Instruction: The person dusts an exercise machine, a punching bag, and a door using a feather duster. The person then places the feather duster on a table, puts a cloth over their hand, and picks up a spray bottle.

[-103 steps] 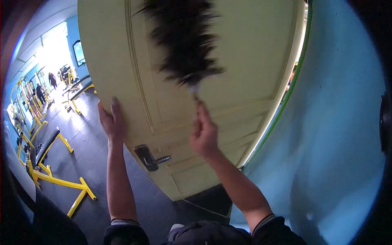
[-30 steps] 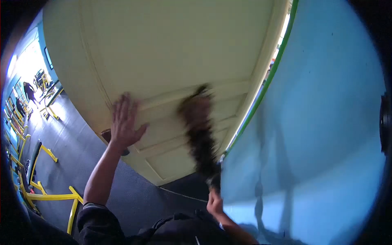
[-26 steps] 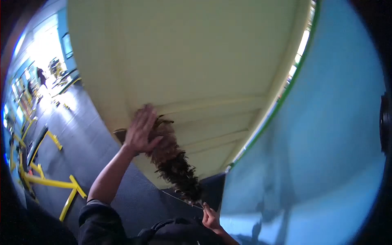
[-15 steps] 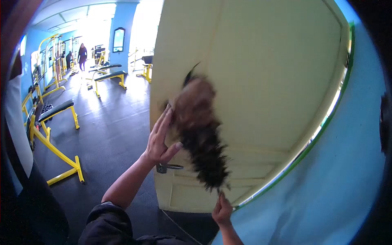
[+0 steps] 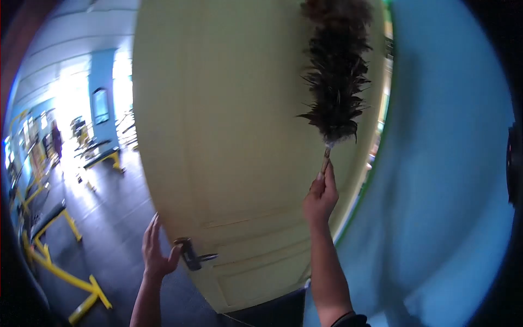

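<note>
A dark brown feather duster (image 5: 338, 76) stands nearly upright against the upper right part of the cream door (image 5: 234, 136). Its thin handle is gripped in my right hand (image 5: 321, 197), below the feathers. The duster's top runs out of view. My left hand (image 5: 157, 255) is at the door's free edge, its fingers stretched upward and its thumb close to the metal door handle (image 5: 190, 254). Whether the left fingertips press on the edge is hard to tell.
To the right is a light blue wall (image 5: 436, 163), with a bright gap along the door's hinge side. Yellow-framed gym benches (image 5: 65, 261) stand on the dark floor (image 5: 131, 218) at left. A person (image 5: 56, 140) is in the blurred background.
The duster has swept up and to the right across the door with my right hand. My left hand sits lower and further left in view. The camera has turned and tilted.
</note>
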Motion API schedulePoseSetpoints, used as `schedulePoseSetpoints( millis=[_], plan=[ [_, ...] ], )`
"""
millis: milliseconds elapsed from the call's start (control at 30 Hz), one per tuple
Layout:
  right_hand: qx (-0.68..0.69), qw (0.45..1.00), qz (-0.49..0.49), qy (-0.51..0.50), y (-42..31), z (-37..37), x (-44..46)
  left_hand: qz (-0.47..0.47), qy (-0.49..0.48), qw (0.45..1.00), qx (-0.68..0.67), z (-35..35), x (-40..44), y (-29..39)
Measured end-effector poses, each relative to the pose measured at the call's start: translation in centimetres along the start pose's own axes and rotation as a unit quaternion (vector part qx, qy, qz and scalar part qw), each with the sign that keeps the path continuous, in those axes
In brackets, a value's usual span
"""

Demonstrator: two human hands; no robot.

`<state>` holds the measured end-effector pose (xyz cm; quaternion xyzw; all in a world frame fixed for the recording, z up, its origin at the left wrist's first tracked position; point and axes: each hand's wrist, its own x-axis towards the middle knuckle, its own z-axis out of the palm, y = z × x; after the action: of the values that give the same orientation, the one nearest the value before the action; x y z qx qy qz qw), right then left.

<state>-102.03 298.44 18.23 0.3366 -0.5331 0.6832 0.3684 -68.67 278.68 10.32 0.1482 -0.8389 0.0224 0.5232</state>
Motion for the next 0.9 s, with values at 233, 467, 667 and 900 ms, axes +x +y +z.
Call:
schedulePoseSetpoints(
  millis=[233, 467, 667, 900],
  plan=[
    [-0.176, 0.979, 0.101, 0.006, 9.0, -11.1, 7.3, 0.026, -0.147, 0.988, -0.036, 5.3, -3.8, 0.8],
    [-0.315, 0.912, 0.248, -0.082, 12.5, -18.0, -18.3, 0.033, -0.259, 0.965, -0.009, 9.8, -4.2, 2.6],
    [-0.255, 0.929, 0.264, -0.048, 9.9, -22.5, -34.1, -0.039, -0.324, 0.944, 0.04, 10.5, -3.8, 2.9],
    [-0.271, 0.883, 0.342, -0.172, 5.1, -21.3, -36.9, -0.044, -0.294, 0.954, 0.051, 11.4, -4.3, 2.8]
  ],
)
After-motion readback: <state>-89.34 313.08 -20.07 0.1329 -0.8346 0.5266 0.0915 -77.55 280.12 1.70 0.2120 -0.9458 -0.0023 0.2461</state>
